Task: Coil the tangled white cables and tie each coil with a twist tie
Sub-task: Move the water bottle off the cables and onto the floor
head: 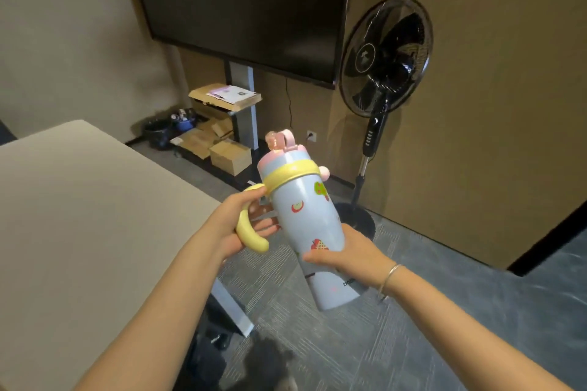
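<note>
Left hand (244, 222): fingers curled through the bottle's yellow handle (246, 233).
Right hand (344, 251): wrapped round the tilted blue bottle (305, 225).
Room: table (95, 216) edge left, fan (386, 57) right.
Writing: unreadable.

- Bottle (306, 225) held in mid-air over the floor (413, 311), tilted, lid end away from the person.
- Left hand (244, 222) on the handle (251, 232), left of the bottle; right hand (343, 252) round its lower body.
- Surface (79, 216) to the left.
- Screen (241, 3) on the far wall; boxes (219, 143) below it.
- Fan (386, 57) stands right of the screen.
</note>
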The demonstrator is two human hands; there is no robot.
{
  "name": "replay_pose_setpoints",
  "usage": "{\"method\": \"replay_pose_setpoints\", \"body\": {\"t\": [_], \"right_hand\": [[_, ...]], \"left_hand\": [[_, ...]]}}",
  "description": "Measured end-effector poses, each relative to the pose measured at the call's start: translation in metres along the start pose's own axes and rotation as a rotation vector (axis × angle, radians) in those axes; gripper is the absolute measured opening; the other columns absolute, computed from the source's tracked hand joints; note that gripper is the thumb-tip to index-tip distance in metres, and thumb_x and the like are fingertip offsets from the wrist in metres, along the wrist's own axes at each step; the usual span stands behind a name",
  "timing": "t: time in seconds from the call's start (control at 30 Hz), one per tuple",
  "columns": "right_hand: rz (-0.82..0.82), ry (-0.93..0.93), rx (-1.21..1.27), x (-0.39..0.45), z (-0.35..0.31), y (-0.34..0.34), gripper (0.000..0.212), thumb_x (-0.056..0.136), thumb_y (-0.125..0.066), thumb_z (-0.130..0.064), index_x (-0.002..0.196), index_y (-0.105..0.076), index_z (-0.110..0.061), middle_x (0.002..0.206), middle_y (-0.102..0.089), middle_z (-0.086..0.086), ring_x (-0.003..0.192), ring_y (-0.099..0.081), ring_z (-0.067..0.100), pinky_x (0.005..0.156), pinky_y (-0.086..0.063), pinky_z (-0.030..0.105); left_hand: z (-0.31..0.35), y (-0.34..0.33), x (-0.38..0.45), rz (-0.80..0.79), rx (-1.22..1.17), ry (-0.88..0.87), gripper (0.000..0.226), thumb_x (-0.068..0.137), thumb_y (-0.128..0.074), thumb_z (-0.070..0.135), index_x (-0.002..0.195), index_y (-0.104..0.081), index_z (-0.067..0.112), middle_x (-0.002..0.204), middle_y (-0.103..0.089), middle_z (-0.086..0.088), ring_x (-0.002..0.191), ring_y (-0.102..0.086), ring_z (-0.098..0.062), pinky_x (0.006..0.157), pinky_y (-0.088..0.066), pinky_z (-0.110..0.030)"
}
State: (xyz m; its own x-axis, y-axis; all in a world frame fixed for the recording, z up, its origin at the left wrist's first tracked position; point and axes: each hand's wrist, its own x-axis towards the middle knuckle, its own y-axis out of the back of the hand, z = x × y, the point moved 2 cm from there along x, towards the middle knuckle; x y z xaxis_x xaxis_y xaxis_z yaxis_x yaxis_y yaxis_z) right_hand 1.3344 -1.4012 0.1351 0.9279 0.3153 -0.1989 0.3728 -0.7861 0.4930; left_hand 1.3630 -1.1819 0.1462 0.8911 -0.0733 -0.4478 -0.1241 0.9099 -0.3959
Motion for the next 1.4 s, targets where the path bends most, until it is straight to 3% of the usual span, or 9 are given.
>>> {"method": "replay_pose_setpoints", "body": {"t": [0.27,0.57,0.67,0.8,0.97,1.03,1.13,1.27,1.4], "right_hand": [[-0.057,0.034,-0.015,0.203,0.016,0.065,0.051,0.056,-0.079,-0.058,0.097,-0.064,-0.032,0.092,-0.071,-0.011,0.085,-0.068,0.008,0.081,-0.057,0.038],[-0.168,0.109,0.011,0.432,0.007,0.117,0.052,0.058,-0.086,-0.046,0.101,-0.06,-0.033,0.098,-0.07,-0.01,0.093,-0.067,0.01,0.085,-0.055,0.045],[-0.198,0.112,0.008,0.503,0.01,0.119,0.066,0.051,-0.087,-0.049,0.108,-0.06,-0.028,0.101,-0.071,-0.008,0.094,-0.068,0.012,0.084,-0.056,0.045],[-0.244,0.083,-0.006,0.605,0.028,0.113,0.091,0.04,-0.09,-0.061,0.115,-0.053,-0.025,0.109,-0.067,-0.006,0.097,-0.067,0.012,0.082,-0.057,0.04],[-0.311,0.07,-0.022,0.759,0.054,0.097,0.098,0.037,-0.094,-0.057,0.119,-0.052,-0.024,0.113,-0.065,-0.005,0.102,-0.065,0.012,0.083,-0.057,0.04],[-0.314,0.065,-0.037,0.812,0.05,0.094,0.085,0.041,-0.094,-0.047,0.113,-0.057,-0.022,0.106,-0.069,-0.005,0.097,-0.067,0.01,0.081,-0.058,0.04],[-0.292,0.06,0.011,0.871,0.05,0.087,0.093,0.037,-0.095,-0.043,0.117,-0.05,-0.027,0.109,-0.066,-0.009,0.1,-0.065,0.009,0.083,-0.057,0.039],[-0.222,-0.004,0.136,0.941,0.067,0.07,0.08,0.05,-0.094,-0.01,0.111,-0.046,-0.028,0.113,-0.062,-0.004,0.106,-0.06,0.011,0.091,-0.051,0.035],[-0.203,-0.04,0.146,1.011,0.096,0.036,0.082,0.04,-0.095,-0.034,0.105,-0.045,-0.042,0.109,-0.066,-0.009,0.103,-0.062,0.011,0.089,-0.051,0.038]], "left_hand": [[0.08,-0.008,0.183,0.054,0.004,0.007,0.038,0.089,-0.065,0.03,0.055,-0.059,0.014,0.089,-0.063,-0.011,0.083,-0.073,-0.03,0.088,-0.053,-0.042],[0.188,-0.006,0.354,0.122,0.006,-0.061,0.022,0.091,-0.064,0.042,0.091,-0.064,0.02,0.065,-0.061,0.001,0.086,-0.069,-0.027,0.096,-0.051,-0.045],[0.211,0.005,0.402,0.143,0.019,-0.079,0.026,0.094,-0.058,0.046,0.09,-0.065,0.021,0.065,-0.066,0.002,0.086,-0.068,-0.024,0.094,-0.051,-0.043],[0.237,0.028,0.474,0.22,0.012,-0.084,0.032,0.091,-0.059,0.052,0.101,-0.066,0.023,0.088,-0.067,-0.002,0.094,-0.07,-0.024,0.087,-0.053,-0.04],[0.274,0.059,0.584,0.226,0.027,-0.068,0.031,0.096,-0.051,0.05,0.091,-0.063,0.022,0.062,-0.063,0.007,0.098,-0.068,-0.019,0.094,-0.046,-0.038],[0.291,0.073,0.629,0.223,0.061,-0.048,0.03,0.097,-0.05,0.049,0.09,-0.063,0.023,0.069,-0.06,0.005,0.1,-0.068,-0.013,0.098,-0.041,-0.037],[0.308,0.092,0.677,0.203,0.164,-0.05,0.029,0.098,-0.048,0.048,0.101,-0.065,0.025,0.102,-0.061,0.0,0.106,-0.066,-0.008,0.093,-0.037,-0.034],[0.32,0.127,0.745,0.261,0.169,-0.01,0.029,0.095,-0.057,0.039,0.113,-0.067,0.019,0.103,-0.072,0.007,0.102,-0.067,-0.01,0.091,-0.049,-0.032],[0.311,0.168,0.819,0.257,0.186,0.151,0.046,0.085,-0.069,0.047,0.124,-0.065,0.022,0.121,-0.068,0.002,0.12,-0.058,-0.014,0.103,-0.039,-0.057]]}}
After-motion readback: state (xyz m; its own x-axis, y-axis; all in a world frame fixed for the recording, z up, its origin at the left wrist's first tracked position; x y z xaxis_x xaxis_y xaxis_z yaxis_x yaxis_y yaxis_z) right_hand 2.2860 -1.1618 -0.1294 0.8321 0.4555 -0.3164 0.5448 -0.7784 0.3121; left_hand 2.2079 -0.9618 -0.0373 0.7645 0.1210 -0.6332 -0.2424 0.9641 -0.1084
